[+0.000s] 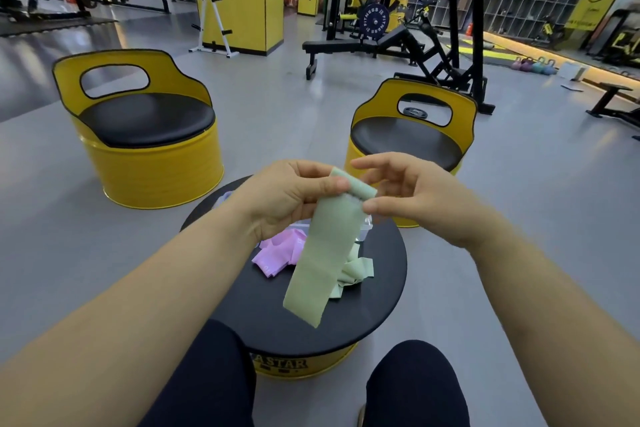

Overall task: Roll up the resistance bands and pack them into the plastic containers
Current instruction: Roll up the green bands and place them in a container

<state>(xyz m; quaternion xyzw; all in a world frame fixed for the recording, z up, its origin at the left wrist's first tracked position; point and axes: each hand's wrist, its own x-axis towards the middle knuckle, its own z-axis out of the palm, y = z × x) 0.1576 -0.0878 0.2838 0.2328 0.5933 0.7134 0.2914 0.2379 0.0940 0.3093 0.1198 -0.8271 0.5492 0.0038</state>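
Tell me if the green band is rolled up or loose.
Mostly loose: the green band is curled only at its top, between left hand and right hand; the rest hangs flat above the table.

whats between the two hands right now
The folded top end of the green band, pinched on one side by the left hand, on the other by the right hand; head view.

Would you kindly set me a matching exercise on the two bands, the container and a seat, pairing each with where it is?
Things:
1. green band
2. pink band
3. plastic container
4. yellow barrel seat

Places:
A. on the floor beyond the table
B. crumpled on the table top
C. pinched between left hand and right hand
D. on the table, partly hidden behind the hanging band

Pairs: 1-C, 2-B, 3-D, 4-A
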